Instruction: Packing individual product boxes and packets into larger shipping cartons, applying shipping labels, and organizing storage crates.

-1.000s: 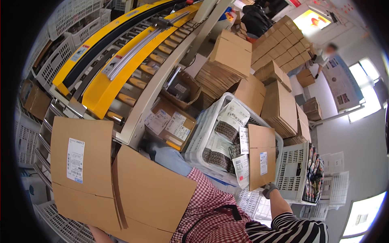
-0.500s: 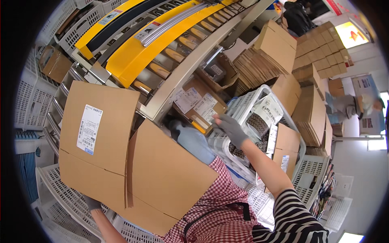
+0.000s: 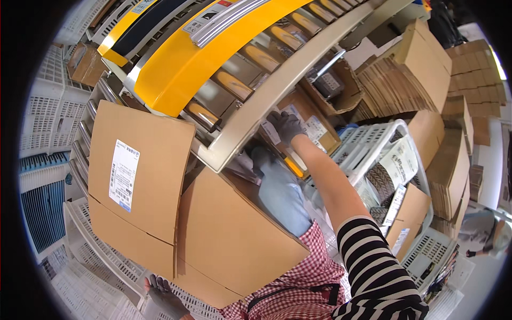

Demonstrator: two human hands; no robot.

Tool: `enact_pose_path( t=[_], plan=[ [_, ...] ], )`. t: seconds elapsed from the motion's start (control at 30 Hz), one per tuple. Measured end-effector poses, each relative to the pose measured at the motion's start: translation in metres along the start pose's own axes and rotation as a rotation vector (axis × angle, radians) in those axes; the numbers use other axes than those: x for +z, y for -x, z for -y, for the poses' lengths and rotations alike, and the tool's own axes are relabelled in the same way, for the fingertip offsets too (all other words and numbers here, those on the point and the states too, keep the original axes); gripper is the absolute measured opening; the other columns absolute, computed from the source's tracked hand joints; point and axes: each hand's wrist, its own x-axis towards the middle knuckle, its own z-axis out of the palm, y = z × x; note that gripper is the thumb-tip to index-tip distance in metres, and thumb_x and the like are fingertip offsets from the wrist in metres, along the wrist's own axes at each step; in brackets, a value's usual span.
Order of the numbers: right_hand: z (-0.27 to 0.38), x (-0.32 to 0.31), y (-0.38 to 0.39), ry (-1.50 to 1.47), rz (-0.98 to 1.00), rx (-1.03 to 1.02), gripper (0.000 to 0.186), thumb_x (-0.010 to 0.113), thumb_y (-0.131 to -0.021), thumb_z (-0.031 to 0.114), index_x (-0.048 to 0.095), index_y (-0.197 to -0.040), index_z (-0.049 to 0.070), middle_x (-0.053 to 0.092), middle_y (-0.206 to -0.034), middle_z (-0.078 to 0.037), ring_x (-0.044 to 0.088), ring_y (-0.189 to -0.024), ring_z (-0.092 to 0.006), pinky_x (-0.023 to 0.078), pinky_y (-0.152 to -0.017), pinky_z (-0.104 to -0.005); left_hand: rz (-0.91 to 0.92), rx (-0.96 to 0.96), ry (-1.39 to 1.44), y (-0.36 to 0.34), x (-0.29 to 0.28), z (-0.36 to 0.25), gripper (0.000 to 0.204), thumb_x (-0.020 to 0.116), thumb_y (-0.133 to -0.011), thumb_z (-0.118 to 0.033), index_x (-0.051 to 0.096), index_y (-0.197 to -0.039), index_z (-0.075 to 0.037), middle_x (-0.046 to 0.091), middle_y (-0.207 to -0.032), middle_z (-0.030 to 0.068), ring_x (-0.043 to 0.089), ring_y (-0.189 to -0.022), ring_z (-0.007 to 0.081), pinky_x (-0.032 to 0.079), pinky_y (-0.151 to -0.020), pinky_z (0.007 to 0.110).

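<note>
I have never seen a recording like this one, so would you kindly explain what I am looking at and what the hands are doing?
This is one picture from a wide camera worn on a person's head, looking down, so straight edges bend near the rim. Both hands wear grey gloves. The left hand, at the bottom edge, supports a large flat cardboard box with a white label, and its grip looks open. The right hand reaches under the metal edge of a yellow roller conveyor towards a small open carton of paper labels; whether it grips anything cannot be told. At the right, a white plastic basket holds packets, beside stacks of flattened cartons.
</note>
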Motion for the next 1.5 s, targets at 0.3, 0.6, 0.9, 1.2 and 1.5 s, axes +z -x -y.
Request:
enact_pose_path(
  t=[0.3, 0.6, 0.9, 1.2, 1.5],
  plan=[
    [-0.006, 0.038, -0.036, 0.329, -0.024, -0.159, 0.051, 0.051, -0.085, 0.008, 0.042, -0.135, 0.013, 0.046, -0.132, -0.007, 0.048, -0.117, -0.0317, 0.047, -0.088, -0.0442, 0.271, 0.016, -0.039, -0.058, 0.074, -0.062, 0.047, 0.051, -0.095, -0.042, 0.053, -0.124, -0.005, 0.057, -0.105, 0.0012, 0.050, -0.092, 0.0097, 0.038, -0.079, 0.025],
    [-0.014, 0.007, 0.017, 0.022, -0.393, 0.013, 0.021, 0.060, -0.077, 0.010, 0.069, -0.094, 0.014, 0.058, -0.111, -0.004, 0.056, -0.104, -0.0257, 0.050, -0.081, -0.0387, -0.019, 0.315, -0.267, -0.075, 0.062, -0.113, 0.032, 0.057, -0.093, -0.026, 0.056, -0.119, -0.007, 0.054, -0.088, -0.0043, 0.049, -0.081, 0.0062, 0.040, -0.076, 0.024],
    [0.063, -0.127, 0.280, -1.743, -0.602, 0.137, 0.026, 0.056, -0.088, 0.012, 0.058, -0.108, -0.004, 0.061, -0.092, -0.004, 0.055, -0.077, -0.0103, 0.046, -0.069, -0.0267, 0.715, -0.025, -0.328, 0.177, 0.118, -0.040, 0.028, 0.059, -0.088, -0.024, 0.060, -0.104, -0.001, 0.059, -0.103, 0.0059, 0.054, -0.097, 0.0145, 0.043, -0.087, 0.029],
    [0.189, -0.059, 0.391, -2.139, 0.163, 0.097, 0.037, 0.062, -0.089, 0.012, 0.053, -0.121, -0.005, 0.060, -0.116, -0.011, 0.057, -0.102, -0.0123, 0.047, -0.087, -0.0258, 0.637, -0.181, -0.001, 0.255, 0.099, -0.015, 0.037, 0.059, -0.091, -0.021, 0.058, -0.112, 0.009, 0.063, -0.105, 0.0112, 0.057, -0.093, 0.0149, 0.044, -0.082, 0.028],
    [0.167, -0.058, 0.383, -1.642, 0.278, -0.240, 0.029, 0.063, -0.089, 0.014, 0.056, -0.112, -0.002, 0.062, -0.095, -0.005, 0.057, -0.088, -0.0081, 0.047, -0.077, -0.0222, 0.642, -0.168, -0.147, 0.250, 0.059, -0.060, 0.029, 0.065, -0.082, -0.012, 0.064, -0.104, 0.006, 0.066, -0.087, 0.0060, 0.056, -0.075, 0.0096, 0.044, -0.066, 0.024]
  ],
)
